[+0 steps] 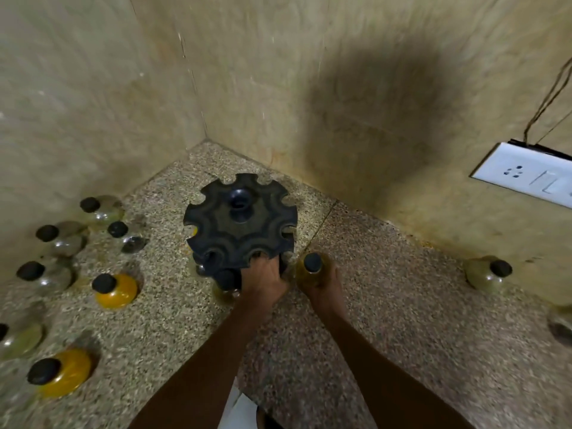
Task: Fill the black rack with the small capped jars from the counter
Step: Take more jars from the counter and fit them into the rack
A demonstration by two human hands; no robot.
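The black rack (240,221) stands in the counter's corner, its notched round top plate facing me. My left hand (264,278) reaches under the plate's near edge and grips the rack's lower part; what its fingers hold there is hidden. My right hand (322,281) holds a yellowish capped jar (311,269) just right of the rack. Several capped jars lie on the counter at the left, two of them orange: one (116,289) nearer the rack, another (63,371) at the front left. A jar cap (225,277) shows in the rack's lower tier.
Two tiled walls meet behind the rack. A lone jar (489,274) stands by the right wall, another (561,325) at the right edge. A white socket plate (526,176) with wires is on the right wall. The speckled counter (387,320) lies open at front right.
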